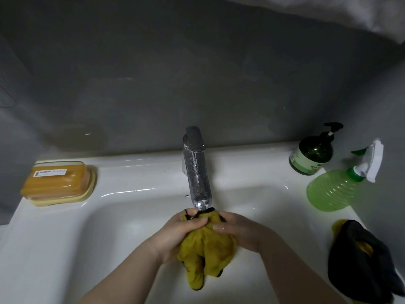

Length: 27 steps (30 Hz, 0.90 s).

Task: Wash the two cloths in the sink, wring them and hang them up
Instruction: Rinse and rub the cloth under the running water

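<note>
your left hand (pixel 175 235) and your right hand (pixel 238 231) are both over the middle of the white sink (pixel 87 249), just under the spout of the chrome tap (pixel 197 176). between them you have the yellow cloth (pixel 206 255), bunched up: the left hand's fingers curl round its top from the left, and the right hand's fingers and thumb close on it from the right. the rest of the cloth hangs down toward you in loose folds, with a dark edge showing at its top and bottom. whether water is running from the tap cannot be told here. the second cloth (pixel 359 266), dark grey with yellow showing in its folds, lies in a heap on the sink's near right rim, well apart from your hands. on the far right rim stands a dark green pump bottle (pixel 311 154) and, just nearer, a light green spray bottle (pixel 337 189). on the far left rim sits an orange soap box (pixel 59 183) with a clear lid.
</note>
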Each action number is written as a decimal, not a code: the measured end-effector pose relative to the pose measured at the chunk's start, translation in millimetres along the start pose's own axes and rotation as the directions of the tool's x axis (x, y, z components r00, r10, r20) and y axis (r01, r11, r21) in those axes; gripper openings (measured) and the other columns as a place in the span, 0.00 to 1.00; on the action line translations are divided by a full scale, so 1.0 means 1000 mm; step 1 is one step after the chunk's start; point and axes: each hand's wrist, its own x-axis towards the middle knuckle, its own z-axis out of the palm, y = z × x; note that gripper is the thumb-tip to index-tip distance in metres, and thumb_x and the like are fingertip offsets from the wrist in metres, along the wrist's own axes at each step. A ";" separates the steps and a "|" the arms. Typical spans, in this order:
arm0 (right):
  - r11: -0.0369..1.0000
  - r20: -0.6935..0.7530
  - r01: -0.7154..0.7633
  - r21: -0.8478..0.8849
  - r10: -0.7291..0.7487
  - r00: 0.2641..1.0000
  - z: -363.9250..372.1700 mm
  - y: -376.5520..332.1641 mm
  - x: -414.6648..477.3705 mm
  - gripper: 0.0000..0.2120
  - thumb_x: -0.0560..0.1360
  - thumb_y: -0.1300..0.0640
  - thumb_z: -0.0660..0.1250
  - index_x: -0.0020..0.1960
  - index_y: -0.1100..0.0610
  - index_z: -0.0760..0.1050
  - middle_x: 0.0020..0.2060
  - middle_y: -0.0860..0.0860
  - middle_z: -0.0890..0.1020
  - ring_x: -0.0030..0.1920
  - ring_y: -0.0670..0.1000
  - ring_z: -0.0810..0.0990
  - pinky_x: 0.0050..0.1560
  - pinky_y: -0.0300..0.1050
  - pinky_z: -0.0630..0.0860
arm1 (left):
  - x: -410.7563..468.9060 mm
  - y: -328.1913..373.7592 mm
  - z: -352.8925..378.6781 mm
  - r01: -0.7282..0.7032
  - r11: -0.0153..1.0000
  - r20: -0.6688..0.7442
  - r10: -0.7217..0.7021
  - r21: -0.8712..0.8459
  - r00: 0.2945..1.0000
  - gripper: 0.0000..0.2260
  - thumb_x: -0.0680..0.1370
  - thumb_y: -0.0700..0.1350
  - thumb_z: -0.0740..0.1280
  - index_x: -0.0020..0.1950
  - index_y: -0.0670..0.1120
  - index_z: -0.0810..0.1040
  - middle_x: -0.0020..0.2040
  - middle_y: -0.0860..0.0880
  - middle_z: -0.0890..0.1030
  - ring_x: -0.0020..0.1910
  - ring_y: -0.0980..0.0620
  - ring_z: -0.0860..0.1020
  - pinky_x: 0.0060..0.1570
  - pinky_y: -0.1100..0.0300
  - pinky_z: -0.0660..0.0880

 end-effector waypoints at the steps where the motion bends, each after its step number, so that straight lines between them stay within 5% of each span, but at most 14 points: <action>1: 0.995 -0.043 -0.024 -0.100 0.020 0.999 -0.005 -0.003 -0.004 0.18 0.68 0.58 0.69 0.57 0.60 0.74 0.51 0.57 0.80 0.49 0.51 0.79 0.53 0.44 0.76 | -0.003 0.000 -0.008 -0.002 0.996 -0.033 0.005 0.094 0.999 0.12 0.70 0.37 0.69 0.52 0.38 0.75 0.45 0.41 0.81 0.42 0.47 0.81 0.43 0.60 0.80; 4: 0.989 -0.254 0.031 -0.147 -0.068 0.965 -0.014 -0.007 -0.006 0.11 0.63 0.59 0.71 0.45 0.54 0.76 0.39 0.52 0.80 0.39 0.49 0.79 0.40 0.40 0.78 | -0.012 0.002 -0.028 0.071 0.851 -0.069 -0.041 0.521 0.997 0.07 0.68 0.39 0.74 0.38 0.48 0.77 0.33 0.55 0.81 0.33 0.57 0.78 0.35 0.70 0.75; 8: 0.958 -0.427 0.255 0.134 -0.176 0.887 -0.011 0.000 -0.002 0.07 0.62 0.60 0.68 0.39 0.56 0.76 0.34 0.53 0.81 0.37 0.53 0.79 0.38 0.45 0.78 | -0.014 -0.002 -0.050 0.175 0.565 -0.089 -0.177 0.806 0.980 0.08 0.66 0.48 0.73 0.32 0.50 0.75 0.33 0.52 0.77 0.36 0.54 0.75 0.41 0.65 0.71; 11: 0.894 -0.482 0.330 0.303 -0.155 0.862 -0.021 0.007 -0.007 0.09 0.63 0.59 0.69 0.44 0.57 0.78 0.35 0.53 0.84 0.38 0.53 0.82 0.36 0.46 0.80 | -0.017 -0.005 -0.057 0.173 0.827 -0.137 -0.117 0.535 0.984 0.08 0.72 0.40 0.70 0.33 0.46 0.80 0.33 0.49 0.82 0.33 0.55 0.80 0.40 0.64 0.75; 13: 0.949 -0.453 0.200 0.242 -0.071 0.889 -0.029 0.012 -0.010 0.11 0.70 0.62 0.66 0.52 0.54 0.77 0.43 0.54 0.83 0.47 0.56 0.81 0.46 0.51 0.80 | -0.016 -0.001 -0.053 0.102 0.940 -0.162 -0.051 0.324 0.985 0.06 0.75 0.39 0.66 0.39 0.42 0.81 0.37 0.45 0.84 0.34 0.53 0.82 0.39 0.62 0.78; 16: 0.963 -0.379 -0.180 -0.199 0.094 0.920 -0.031 0.017 -0.013 0.13 0.71 0.61 0.67 0.55 0.56 0.77 0.48 0.53 0.81 0.51 0.54 0.79 0.54 0.48 0.76 | -0.010 0.009 -0.040 0.053 0.978 -0.129 -0.028 0.199 0.991 0.09 0.77 0.42 0.62 0.43 0.41 0.80 0.38 0.44 0.85 0.36 0.51 0.83 0.38 0.61 0.80; 19: 0.724 -0.300 -0.279 -0.631 0.104 0.948 -0.015 0.018 -0.006 0.12 0.62 0.52 0.69 0.45 0.53 0.78 0.40 0.49 0.78 0.44 0.48 0.77 0.44 0.39 0.71 | -0.006 0.013 -0.022 0.057 0.977 -0.074 -0.043 0.207 0.996 0.11 0.78 0.43 0.60 0.42 0.41 0.79 0.36 0.46 0.84 0.34 0.52 0.82 0.39 0.62 0.79; 22: 0.906 -0.175 -0.139 -0.399 0.074 0.982 0.005 0.024 0.008 0.19 0.64 0.58 0.69 0.53 0.48 0.71 0.49 0.48 0.78 0.52 0.50 0.78 0.52 0.43 0.74 | -0.004 0.010 -0.005 0.062 0.971 0.043 -0.074 0.233 0.996 0.08 0.76 0.42 0.62 0.41 0.43 0.79 0.33 0.49 0.83 0.33 0.54 0.81 0.40 0.61 0.78; 24: 0.967 -0.101 -0.083 -0.240 0.060 0.993 0.012 0.023 0.013 0.26 0.65 0.62 0.68 0.62 0.57 0.69 0.50 0.51 0.78 0.51 0.51 0.77 0.54 0.45 0.74 | -0.006 0.009 0.001 0.064 0.965 0.133 -0.101 0.255 0.986 0.04 0.73 0.43 0.65 0.40 0.44 0.79 0.32 0.52 0.83 0.33 0.55 0.81 0.40 0.61 0.77; 27: 0.995 -0.046 -0.062 -0.074 0.059 0.997 0.002 0.022 0.009 0.25 0.66 0.62 0.67 0.61 0.66 0.68 0.52 0.59 0.76 0.53 0.58 0.74 0.58 0.53 0.71 | -0.009 0.012 -0.009 0.066 0.963 0.116 -0.100 0.263 0.988 0.06 0.71 0.47 0.69 0.43 0.46 0.80 0.35 0.52 0.84 0.36 0.56 0.82 0.40 0.64 0.78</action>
